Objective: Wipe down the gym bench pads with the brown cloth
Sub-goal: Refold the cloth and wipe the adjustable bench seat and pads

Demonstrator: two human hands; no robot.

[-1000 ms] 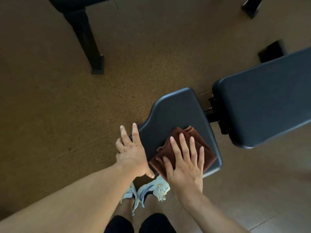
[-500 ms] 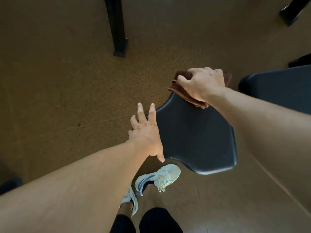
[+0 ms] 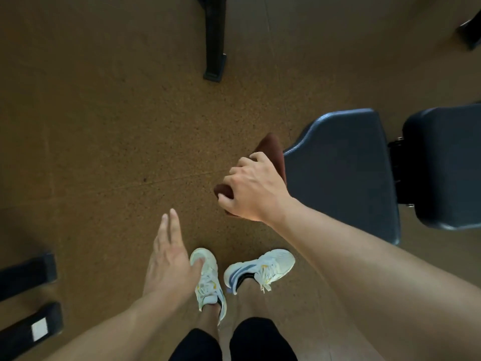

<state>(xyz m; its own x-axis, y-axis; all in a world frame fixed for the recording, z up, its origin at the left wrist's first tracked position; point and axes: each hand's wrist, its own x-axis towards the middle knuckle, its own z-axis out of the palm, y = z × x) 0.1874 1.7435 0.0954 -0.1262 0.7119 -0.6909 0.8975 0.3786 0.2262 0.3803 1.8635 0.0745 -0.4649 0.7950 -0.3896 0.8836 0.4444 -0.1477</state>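
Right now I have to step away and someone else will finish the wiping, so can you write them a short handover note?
Right hand: fingers curled round the brown cloth, held against the narrow front edge of the seat pad.
Left hand: open, holding nothing, hanging over the floor near the white shoes.
Done: cannot tell from this view how much of the seat pad has been wiped.
Left: finish the seat pad's edge, then do the back pad just beyond it, across the hinge gap.
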